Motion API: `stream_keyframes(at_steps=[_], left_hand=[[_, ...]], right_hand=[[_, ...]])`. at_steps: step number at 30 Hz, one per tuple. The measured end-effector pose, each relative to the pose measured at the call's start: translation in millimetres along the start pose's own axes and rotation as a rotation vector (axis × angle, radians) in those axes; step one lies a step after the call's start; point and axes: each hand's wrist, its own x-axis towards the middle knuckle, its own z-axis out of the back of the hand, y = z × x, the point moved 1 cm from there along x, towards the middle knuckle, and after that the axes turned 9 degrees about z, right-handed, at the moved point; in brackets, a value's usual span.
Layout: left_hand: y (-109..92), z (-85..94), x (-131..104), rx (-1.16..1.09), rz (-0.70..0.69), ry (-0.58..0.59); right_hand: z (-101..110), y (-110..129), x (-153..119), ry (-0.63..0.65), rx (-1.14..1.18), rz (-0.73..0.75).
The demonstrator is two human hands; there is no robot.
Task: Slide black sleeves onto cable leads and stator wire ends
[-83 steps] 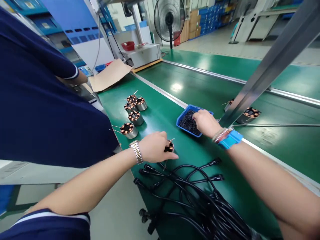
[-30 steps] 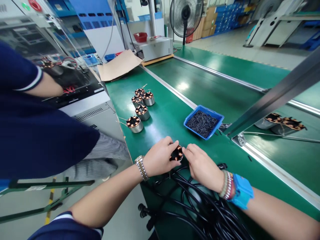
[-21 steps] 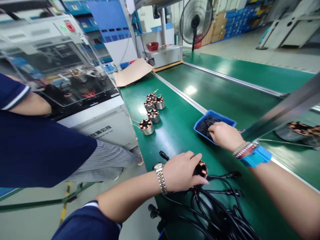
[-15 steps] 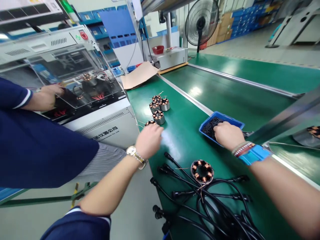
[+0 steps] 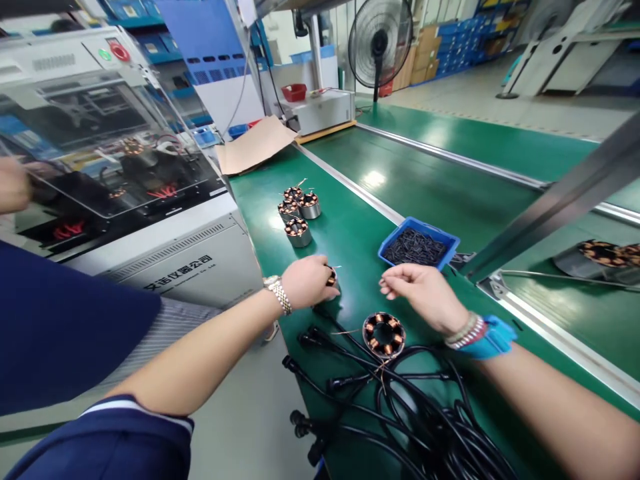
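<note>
My left hand point(image 5: 306, 281) is closed around a copper-wound motor stator point(image 5: 332, 279), mostly covered by my fingers, at the near edge of the green bench. Fingertips pinched together, my right hand point(image 5: 427, 293) hovers in front of a blue bin point(image 5: 453, 250) filled with small black tube pieces point(image 5: 414, 247). Whatever sits in that pinch is too small to make out. Between the hands and closer to me, another stator point(image 5: 384, 335) lies face up on black cables point(image 5: 405, 387), its thin copper leads sticking out. Several more stators point(image 5: 299, 232) stand grouped farther back.
A co-worker's hand point(image 5: 13, 185) is at the machine with a clear cover point(image 5: 95, 147) on the left. Bent cardboard point(image 5: 257, 143) lies at the bench's far left. A metal post point(image 5: 555, 193) slants up on the right, beside more stators point(image 5: 600, 253).
My right hand has come out of the blue bin toward me, fingers pinched. My left hand has moved right with a stator, away from the group. The view has shifted slightly.
</note>
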Motion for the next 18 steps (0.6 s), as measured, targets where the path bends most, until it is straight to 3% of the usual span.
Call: stream_keyframes(at_steps=[3, 5, 10, 18], left_hand=[[-33.7, 0.0, -7.2, -0.041, -0.067, -0.023], [-44.7, -1.6, -10.8, -0.067, -0.105, -0.045], [-48.4, -4.9, -12.0, -0.095, -0.121, -0.053], [-48.2, -5.8, -11.7, -0.101, -0.120, -0.064]], right_hand=[[-17.6, -22.9, -0.6, -0.111, 0.326, -0.150], [-24.6, -33.3, 1.0, -0.180, 0.468, -0.229], [-30.9, -35.9, 4.2, -0.216, 0.664, -0.276], [-30.4, -34.1, 4.6, -0.198, 0.694, -0.266]])
